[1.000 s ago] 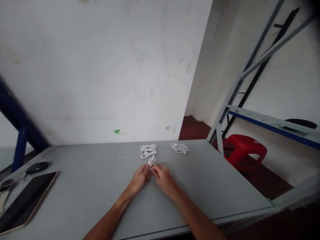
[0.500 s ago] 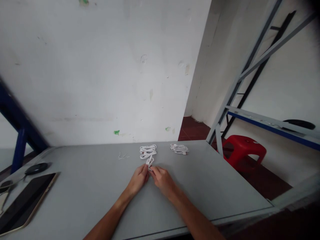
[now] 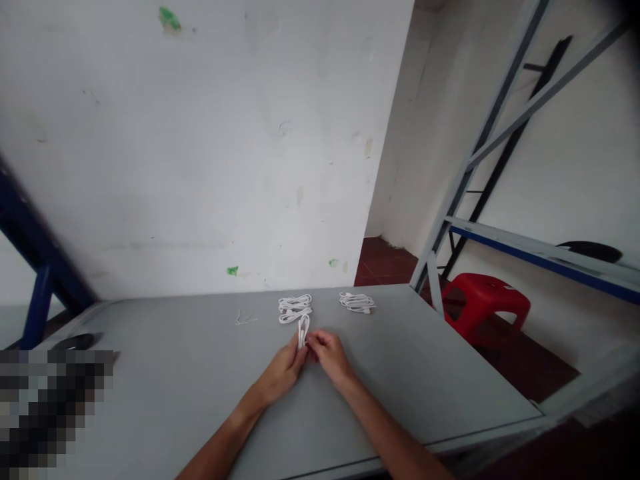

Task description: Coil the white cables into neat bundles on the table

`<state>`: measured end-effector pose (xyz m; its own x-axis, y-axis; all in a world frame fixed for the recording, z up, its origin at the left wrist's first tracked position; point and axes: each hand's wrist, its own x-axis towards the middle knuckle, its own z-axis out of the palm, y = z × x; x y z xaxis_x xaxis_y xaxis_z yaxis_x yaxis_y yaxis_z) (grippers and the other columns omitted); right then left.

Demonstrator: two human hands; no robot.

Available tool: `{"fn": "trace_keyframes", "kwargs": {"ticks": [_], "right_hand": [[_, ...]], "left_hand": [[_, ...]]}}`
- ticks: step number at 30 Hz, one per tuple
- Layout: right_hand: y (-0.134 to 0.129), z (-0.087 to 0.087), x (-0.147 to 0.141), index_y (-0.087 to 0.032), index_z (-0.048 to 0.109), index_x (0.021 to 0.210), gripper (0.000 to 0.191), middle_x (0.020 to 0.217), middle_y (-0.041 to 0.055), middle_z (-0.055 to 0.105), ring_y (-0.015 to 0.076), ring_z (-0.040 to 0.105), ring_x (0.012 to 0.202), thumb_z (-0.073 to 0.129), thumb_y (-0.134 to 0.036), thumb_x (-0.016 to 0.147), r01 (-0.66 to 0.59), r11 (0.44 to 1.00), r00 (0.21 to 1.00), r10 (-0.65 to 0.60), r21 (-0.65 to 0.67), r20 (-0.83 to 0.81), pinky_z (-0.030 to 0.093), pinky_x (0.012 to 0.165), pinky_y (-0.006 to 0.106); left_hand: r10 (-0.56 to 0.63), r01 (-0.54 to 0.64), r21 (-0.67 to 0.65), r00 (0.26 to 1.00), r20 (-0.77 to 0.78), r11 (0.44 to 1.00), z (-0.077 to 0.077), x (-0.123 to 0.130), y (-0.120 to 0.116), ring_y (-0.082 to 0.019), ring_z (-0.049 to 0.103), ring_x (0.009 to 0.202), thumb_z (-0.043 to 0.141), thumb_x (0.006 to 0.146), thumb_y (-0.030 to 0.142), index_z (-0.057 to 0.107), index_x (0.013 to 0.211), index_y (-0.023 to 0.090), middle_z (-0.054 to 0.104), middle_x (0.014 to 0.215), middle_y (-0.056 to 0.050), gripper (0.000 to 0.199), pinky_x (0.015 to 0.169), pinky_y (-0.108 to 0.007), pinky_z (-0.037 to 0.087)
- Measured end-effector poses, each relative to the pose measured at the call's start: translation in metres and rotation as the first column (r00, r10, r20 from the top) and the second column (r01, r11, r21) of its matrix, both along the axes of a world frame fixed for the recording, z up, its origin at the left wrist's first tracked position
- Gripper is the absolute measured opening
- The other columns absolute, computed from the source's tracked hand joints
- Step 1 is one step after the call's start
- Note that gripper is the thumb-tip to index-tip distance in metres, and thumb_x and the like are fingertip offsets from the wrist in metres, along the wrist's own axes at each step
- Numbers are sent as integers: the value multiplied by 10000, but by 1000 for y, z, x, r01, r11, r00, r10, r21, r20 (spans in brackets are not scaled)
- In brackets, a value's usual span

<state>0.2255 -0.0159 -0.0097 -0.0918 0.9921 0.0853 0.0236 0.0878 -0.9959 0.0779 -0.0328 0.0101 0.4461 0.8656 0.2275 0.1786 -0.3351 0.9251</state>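
Note:
A coiled white cable [image 3: 303, 328] stands up from my left hand [image 3: 283, 369], whose fingers are closed around its lower part. My right hand [image 3: 327, 353] is at the coil's right side, thumb and fingers pinched together close to the left fingertips. Whatever lies in that pinch is too small to make out. Just behind the held coil, bundled white cables [image 3: 295, 307] rest on the grey table. Another coiled white cable [image 3: 357, 303] lies farther right, with its plug end showing. To the left are several thin white strips [image 3: 245, 319], which look like loose ties.
The grey table [image 3: 165, 387] meets a white wall [image 3: 225, 147] at the back. A black round object [image 3: 75, 342] sits at the left, beside a blurred-out area. Beyond the table's right edge are a red plastic stool [image 3: 483, 300] and a metal frame [image 3: 457, 180].
The held coil now stands more upright, and its loop shows more clearly. My right hand has drawn slightly right of it. The camera view has shifted a little.

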Motion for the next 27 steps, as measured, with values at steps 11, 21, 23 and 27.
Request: {"fn": "trace_keyframes", "kwargs": {"ticks": [11,21,23,27], "right_hand": [[-12,4,-8,-184,620,1134,296,1001,90,703,211,646,887,484,-375,953,-80,940,944,-36,332,328,490,730,287],[-14,-7,-2,-147,578,1060,211,997,118,633,228,621,886,420,-115,923,-199,859,650,-245,472,719,495,768,320],[-12,-5,1,-162,598,1001,201,971,102,636,211,615,824,429,-95,916,-213,862,582,-267,461,768,484,722,301],[-7,-1,10,-188,615,1073,231,992,88,629,207,604,843,455,-104,930,-260,844,540,-276,469,795,482,751,300]], "left_hand": [[145,-145,-4,987,64,989,-9,-9,17,-230,569,836,554,845,452,692,869,181,655,848,-73,305,831,-341,447],[173,-121,-287,971,163,950,-6,-8,14,-155,562,657,585,824,584,668,753,128,652,686,-38,469,669,-262,439],[253,-200,-300,956,146,933,-10,-11,18,-137,543,578,638,773,599,650,817,132,630,631,-15,469,598,-250,426],[335,-281,-285,928,165,916,-21,-19,34,-132,540,511,697,703,582,566,1035,156,626,610,23,556,527,-237,405]]}}
